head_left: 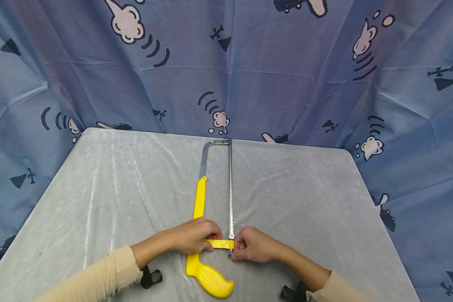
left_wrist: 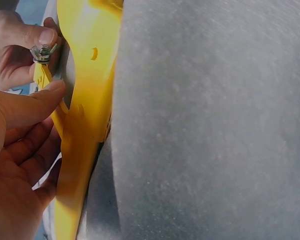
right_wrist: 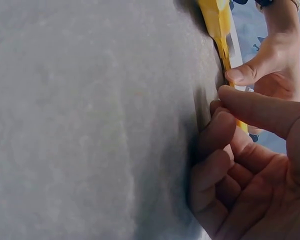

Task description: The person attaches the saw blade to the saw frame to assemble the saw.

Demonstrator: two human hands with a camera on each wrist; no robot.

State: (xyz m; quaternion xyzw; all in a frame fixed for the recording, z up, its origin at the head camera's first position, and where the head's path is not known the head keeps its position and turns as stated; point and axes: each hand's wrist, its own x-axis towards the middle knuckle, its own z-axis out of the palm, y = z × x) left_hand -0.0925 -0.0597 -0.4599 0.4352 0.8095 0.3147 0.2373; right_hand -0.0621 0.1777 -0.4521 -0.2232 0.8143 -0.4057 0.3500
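A hacksaw [head_left: 200,197] with a yellow handle and a grey metal front bow lies on the grey cloth, its handle towards me. Its narrow blade [head_left: 231,188] runs along the right side, fixed to a short yellow arm. My left hand [head_left: 193,235] grips the frame where this arm branches off, thumb on the arm. At the arm's end, a metal wing nut [left_wrist: 44,51] sits on a threaded bolt. My right hand [head_left: 257,244] has its fingers curled and pinches at the wing nut with thumb and forefinger. Its fingers hide part of the arm's end in the right wrist view.
The table [head_left: 305,201] is covered with grey plush cloth with some creases. Behind it and at both sides hangs a blue patterned curtain [head_left: 279,84]. The saw's front end reaches close to the table's far edge.
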